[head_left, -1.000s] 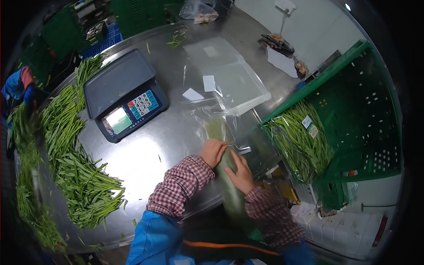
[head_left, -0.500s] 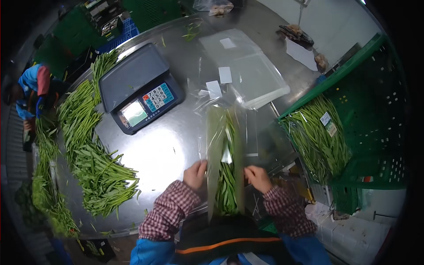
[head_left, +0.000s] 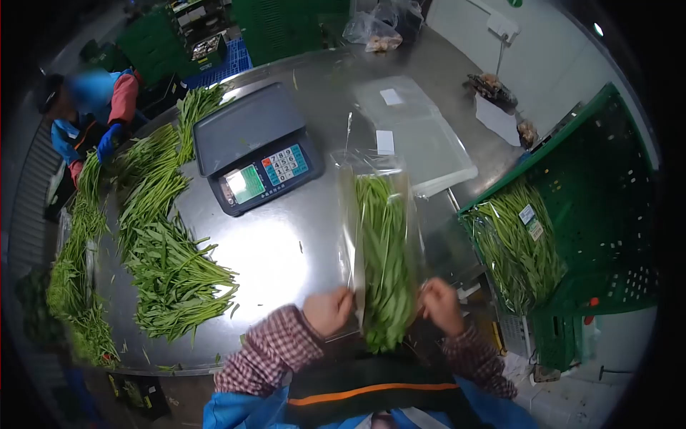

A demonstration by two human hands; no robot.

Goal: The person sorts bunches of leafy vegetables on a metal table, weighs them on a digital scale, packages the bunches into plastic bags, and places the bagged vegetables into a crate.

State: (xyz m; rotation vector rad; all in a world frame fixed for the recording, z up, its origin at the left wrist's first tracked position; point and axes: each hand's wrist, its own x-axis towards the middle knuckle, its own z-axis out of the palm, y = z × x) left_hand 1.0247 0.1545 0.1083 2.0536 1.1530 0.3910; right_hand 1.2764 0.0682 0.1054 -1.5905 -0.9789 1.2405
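Observation:
A clear plastic bag (head_left: 349, 222) filled with leafy green stems (head_left: 384, 257) lies at the table's near edge, its leafy end toward my body. My left hand (head_left: 329, 312) is closed in a pinch on the bag's lower left edge. On the opposite side, my right hand (head_left: 439, 306) pinches the lower right edge. The bag hangs spread between them, and the leaves reach its open near end. A small white label (head_left: 385, 142) lies just beyond the bag, beside a stack of flat clear bags (head_left: 429, 150).
A scale (head_left: 250, 143) stands left of centre, with loose green bundles (head_left: 179, 279) along the left. A green crate (head_left: 586, 214) at right holds a bagged bundle (head_left: 525, 250). A co-worker (head_left: 107, 100) handles greens at the far left.
The bag has gone from a bunched, narrow shape to spread open, showing its greens. My hands have moved apart to its two sides. The co-worker has come further into view.

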